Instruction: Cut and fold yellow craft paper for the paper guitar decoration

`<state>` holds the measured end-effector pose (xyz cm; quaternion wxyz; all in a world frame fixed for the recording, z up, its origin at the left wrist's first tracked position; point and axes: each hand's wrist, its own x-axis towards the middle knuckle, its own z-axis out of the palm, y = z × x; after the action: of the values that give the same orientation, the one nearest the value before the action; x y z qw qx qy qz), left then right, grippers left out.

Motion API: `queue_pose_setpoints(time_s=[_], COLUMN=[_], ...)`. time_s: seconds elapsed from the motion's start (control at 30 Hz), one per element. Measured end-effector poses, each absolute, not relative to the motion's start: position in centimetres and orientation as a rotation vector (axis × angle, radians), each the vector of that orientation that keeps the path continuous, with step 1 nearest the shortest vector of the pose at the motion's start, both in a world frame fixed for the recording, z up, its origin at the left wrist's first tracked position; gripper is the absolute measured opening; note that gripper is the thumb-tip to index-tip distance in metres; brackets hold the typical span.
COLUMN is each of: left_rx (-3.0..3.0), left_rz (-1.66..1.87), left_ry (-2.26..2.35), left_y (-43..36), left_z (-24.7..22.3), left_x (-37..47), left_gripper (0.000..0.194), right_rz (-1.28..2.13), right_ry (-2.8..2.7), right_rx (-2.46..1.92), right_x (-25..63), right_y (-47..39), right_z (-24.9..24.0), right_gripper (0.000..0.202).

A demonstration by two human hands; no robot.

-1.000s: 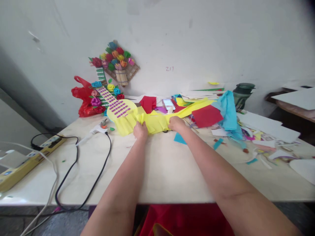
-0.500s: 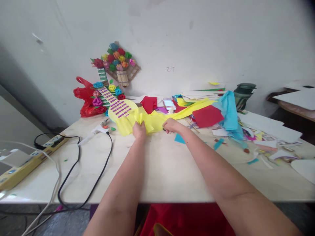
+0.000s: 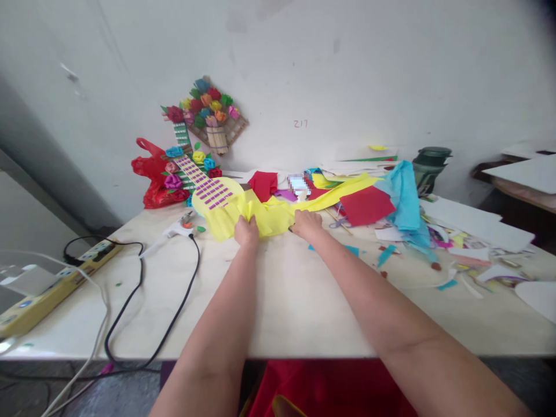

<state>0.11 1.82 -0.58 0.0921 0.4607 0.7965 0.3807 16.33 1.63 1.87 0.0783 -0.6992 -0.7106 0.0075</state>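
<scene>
One yellow sheet (image 3: 275, 220), long axis running left-right

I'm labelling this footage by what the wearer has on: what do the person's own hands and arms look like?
The left hand and right hand have no gloves, and no watch or bracelet shows at either wrist. No sleeves show on the forearms. Rings or nail polish are too small to tell. Red cloth, perhaps clothing, shows below.
</scene>
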Motion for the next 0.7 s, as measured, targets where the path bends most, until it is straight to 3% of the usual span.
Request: queue_pose_setpoints(time_s=[0.4,0.7], left_rx=[1.338,1.370], left_rz=[1.126,1.154], left_ry=[2.376,2.329], left_y=[2.0,2.1], left_z=[-0.6,-0.8], left_x=[0.1,-0.4], left_gripper=[0.025,0.027], right_rz=[-0.172,-0.068], right_ry=[-2.178,-1.946], right_rx=[-2.089,-2.149], right_x=[18.1,20.6], right_y=[1.4,2.1], right_z=[3.2,5.6], right_gripper=[0.033,0.027])
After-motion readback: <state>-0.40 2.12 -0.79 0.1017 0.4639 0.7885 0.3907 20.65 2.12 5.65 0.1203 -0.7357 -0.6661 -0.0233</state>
